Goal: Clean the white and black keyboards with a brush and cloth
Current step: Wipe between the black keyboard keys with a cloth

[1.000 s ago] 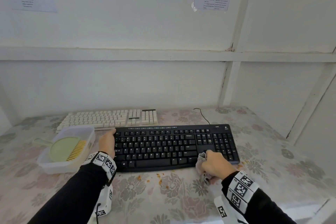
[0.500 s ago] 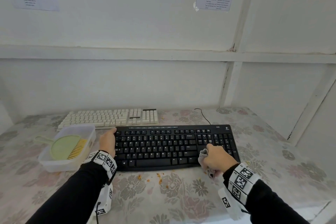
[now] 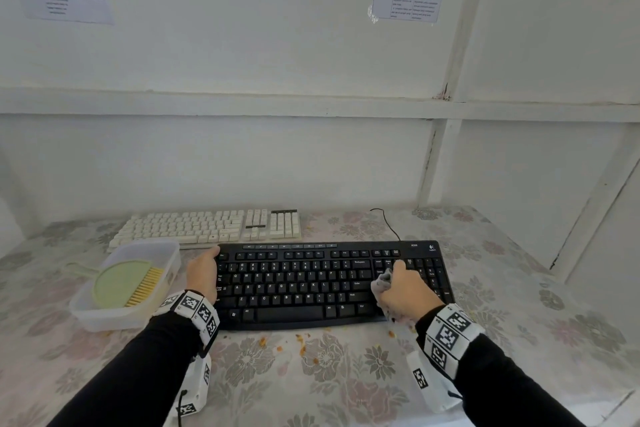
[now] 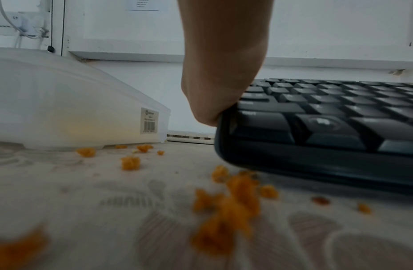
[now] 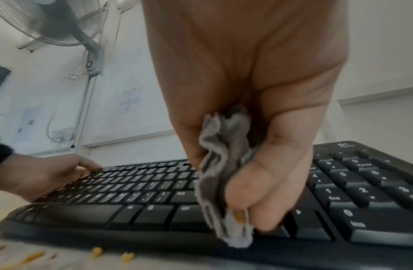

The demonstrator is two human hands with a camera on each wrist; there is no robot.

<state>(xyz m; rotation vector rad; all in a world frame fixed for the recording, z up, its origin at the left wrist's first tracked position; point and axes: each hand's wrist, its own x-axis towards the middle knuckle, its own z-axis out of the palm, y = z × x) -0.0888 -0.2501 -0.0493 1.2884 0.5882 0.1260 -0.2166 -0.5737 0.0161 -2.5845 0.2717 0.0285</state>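
Observation:
The black keyboard lies across the middle of the table. My left hand grips its left end, thumb on the top edge. My right hand clutches a bunched grey cloth and rests it on the keys between the main block and the number pad. The white keyboard sits behind, against the wall. The green brush with yellow bristles lies in a clear plastic tub.
Orange crumbs are scattered on the floral tablecloth along the black keyboard's front edge. A thin black cable runs back from the keyboard. The tub's wall stands close to my left hand. A wall closes the back.
My right hand with the cloth has moved up the keyboard, from its lower front edge toward the keys above the arrow block. The left hand has kept its grip.

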